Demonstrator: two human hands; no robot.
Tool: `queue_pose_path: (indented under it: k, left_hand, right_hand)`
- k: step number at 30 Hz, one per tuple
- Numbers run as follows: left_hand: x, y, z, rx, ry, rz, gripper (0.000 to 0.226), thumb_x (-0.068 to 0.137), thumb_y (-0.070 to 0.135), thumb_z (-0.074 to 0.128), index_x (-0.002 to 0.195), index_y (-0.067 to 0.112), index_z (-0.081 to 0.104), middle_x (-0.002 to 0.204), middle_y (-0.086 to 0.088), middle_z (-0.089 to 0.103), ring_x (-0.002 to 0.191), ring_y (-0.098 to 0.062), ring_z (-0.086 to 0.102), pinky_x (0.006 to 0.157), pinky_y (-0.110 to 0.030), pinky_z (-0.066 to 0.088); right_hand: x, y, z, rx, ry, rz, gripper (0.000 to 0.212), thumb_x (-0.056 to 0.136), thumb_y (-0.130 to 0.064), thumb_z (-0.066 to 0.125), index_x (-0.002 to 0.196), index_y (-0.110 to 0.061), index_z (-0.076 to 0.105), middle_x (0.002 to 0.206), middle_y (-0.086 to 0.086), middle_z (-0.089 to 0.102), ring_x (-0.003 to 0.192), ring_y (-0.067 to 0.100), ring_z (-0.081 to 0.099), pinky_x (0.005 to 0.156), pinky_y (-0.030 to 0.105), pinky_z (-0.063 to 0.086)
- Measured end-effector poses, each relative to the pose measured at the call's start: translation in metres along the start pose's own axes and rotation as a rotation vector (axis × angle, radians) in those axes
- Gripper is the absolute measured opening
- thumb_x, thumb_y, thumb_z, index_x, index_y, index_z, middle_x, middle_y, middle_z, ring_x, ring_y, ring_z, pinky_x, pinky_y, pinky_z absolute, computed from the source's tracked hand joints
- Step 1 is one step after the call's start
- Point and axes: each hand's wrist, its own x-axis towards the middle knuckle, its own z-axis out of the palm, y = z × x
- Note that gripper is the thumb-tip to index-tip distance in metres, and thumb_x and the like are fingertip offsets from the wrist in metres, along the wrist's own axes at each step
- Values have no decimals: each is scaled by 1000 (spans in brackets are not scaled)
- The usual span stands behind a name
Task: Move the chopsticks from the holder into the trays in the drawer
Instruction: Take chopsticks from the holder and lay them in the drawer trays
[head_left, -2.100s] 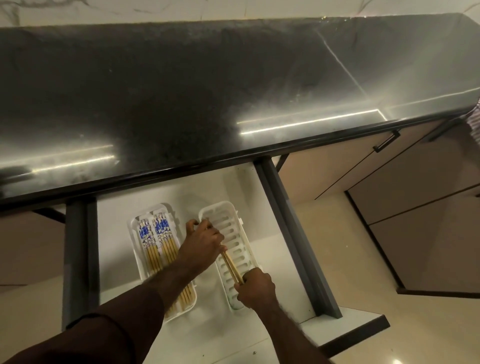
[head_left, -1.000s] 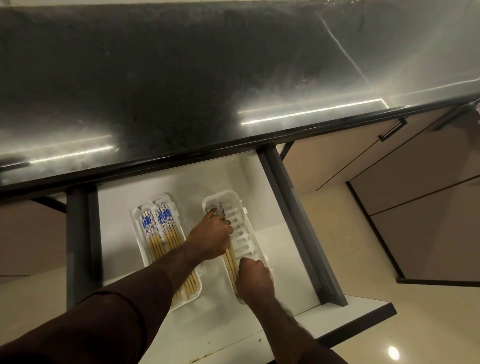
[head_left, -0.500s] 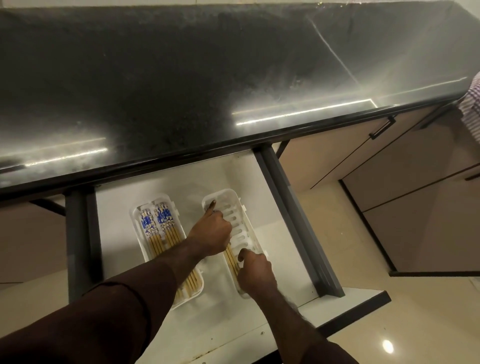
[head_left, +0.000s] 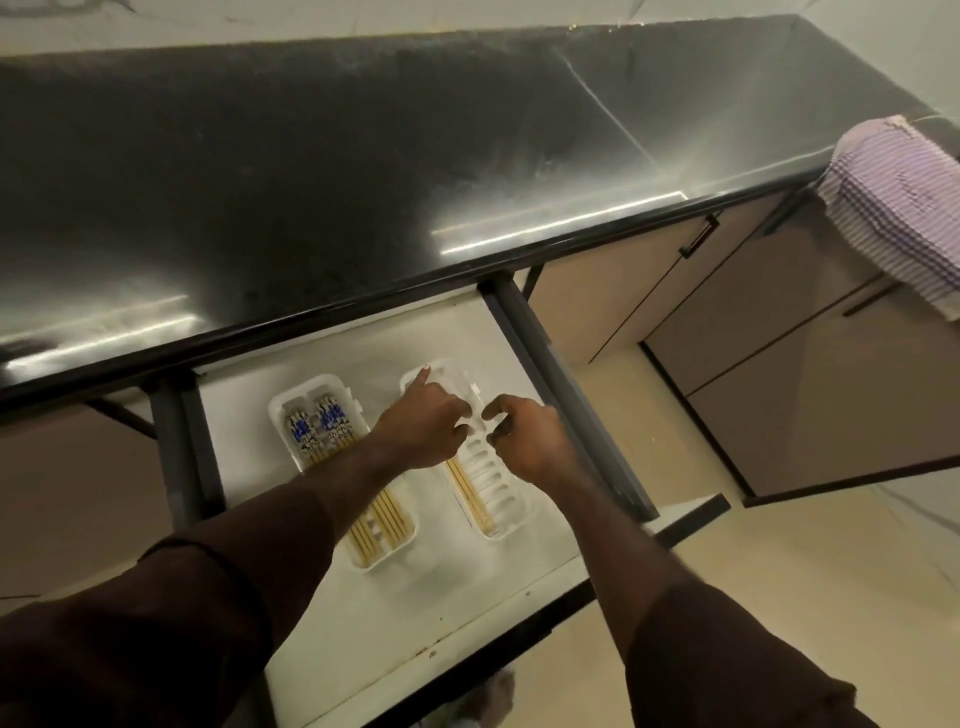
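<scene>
Two white slotted trays lie in the open white drawer (head_left: 322, 613). The left tray (head_left: 291, 410) holds several wooden chopsticks (head_left: 382, 519) with blue patterned tops. In the right tray (head_left: 506, 512) a few plain wooden chopsticks (head_left: 470, 491) lie along its left side. My left hand (head_left: 423, 421) rests over the far part of the right tray, forefinger stretched to the tray's far rim, nothing gripped. My right hand (head_left: 524, 434) hovers just right of it above the same tray, fingers curled loosely and empty. No holder is in view.
A black polished countertop (head_left: 363, 171) overhangs the drawer's back. A striped purple cloth (head_left: 904, 208) hangs over the counter edge at the right. Beige cabinet fronts (head_left: 779, 364) with dark handles stand right of the drawer, a cream floor below.
My right hand let go of the chopsticks at the near end of the right tray and rose toward its far half. The chopsticks now lie in the tray. The view tilted up.
</scene>
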Motion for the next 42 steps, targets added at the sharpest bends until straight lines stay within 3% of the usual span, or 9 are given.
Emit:
queue_pose_path:
  k: [4,10,17,21,24,32,35,38,42]
  left_hand:
    - [-17,13,-30,-34,19,26,32,95,29,58,122,15,66,122,-2,69,115,-15,61,120,-45,17]
    - [-61,34,-81,-42,127,-74,31,96,29,54,124,18,64,121,-2,69,114,-17,61,118,-42,14]
    - [-140,38,-160,-68,354,-98,30,94,24,59,121,16,66,120,2,70,111,-14,63,117,-41,15]
    - [-191,25,-211,-66,464,-104,26,93,16,58,116,16,69,109,3,74,96,-13,67,117,-48,19]
    - [-236,2,-244,-52,556,-153,27,91,14,59,116,14,69,107,0,74,100,-17,67,116,-48,22]
    - [-342,-96,-311,17,707,-158,27,86,12,62,111,13,72,104,-2,75,94,-15,70,98,-33,47]
    - [-379,-138,-338,21,700,-185,25,88,15,60,109,19,73,100,1,76,87,-14,68,90,-25,45]
    - [-407,-172,-360,23,670,-216,24,84,13,60,100,24,74,83,0,75,78,-21,67,80,-28,47]
    - [-425,-217,-383,-29,643,-209,28,84,18,57,107,20,74,94,-6,76,88,-25,71,82,-37,54]
  right_hand:
    - [-23,-18,-16,-4,-17,-69,33,88,0,63,112,-22,67,99,0,74,81,13,70,76,32,61]
    - [-71,-60,-38,-1,38,-220,27,88,-2,64,108,-18,69,98,2,75,83,15,70,81,35,59]
    - [-130,-136,-49,61,136,-407,18,89,-7,67,105,-15,71,91,2,71,75,14,65,78,32,58]
    - [-153,-194,-48,44,151,-547,17,88,-9,67,102,-17,71,87,-3,70,79,16,67,78,36,59]
    - [-164,-245,-36,17,162,-648,14,84,-9,68,93,-20,71,74,-13,65,76,15,66,76,37,57]
    - [-181,-386,36,30,182,-795,18,84,-12,69,100,-20,73,89,-8,72,75,1,62,77,21,52]
    - [-187,-441,67,55,157,-813,19,86,-9,68,100,-21,73,87,-8,72,73,1,64,77,25,56]
    - [-189,-486,89,74,147,-847,19,86,-9,68,100,-21,72,88,-8,72,71,-1,65,76,24,57]
    - [-179,-529,111,84,189,-848,18,87,-11,70,102,-19,74,90,-4,74,78,2,67,73,16,53]
